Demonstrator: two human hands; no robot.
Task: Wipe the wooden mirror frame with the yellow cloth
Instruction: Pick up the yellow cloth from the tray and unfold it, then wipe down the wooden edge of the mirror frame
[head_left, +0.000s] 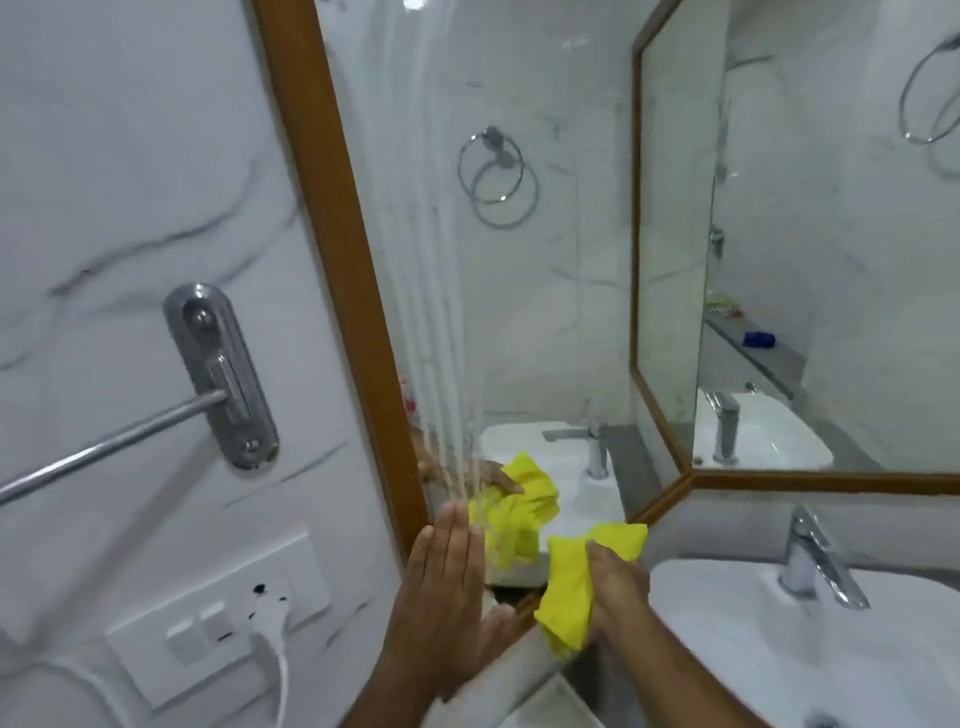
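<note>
The wooden mirror frame runs down the left side of the glass and bends at the lower corner; a second framed mirror panel joins it on the right. My right hand is closed on the bunched yellow cloth, pressed near the bottom corner of the frame. My left hand is flat with straight fingers against the lower left of the mirror, by the frame. The glass reflects the cloth and both hands.
A chrome towel bar and its mount stick out of the marble wall on the left. Below it is a switch plate with a white plug. A white basin with a chrome tap lies at lower right.
</note>
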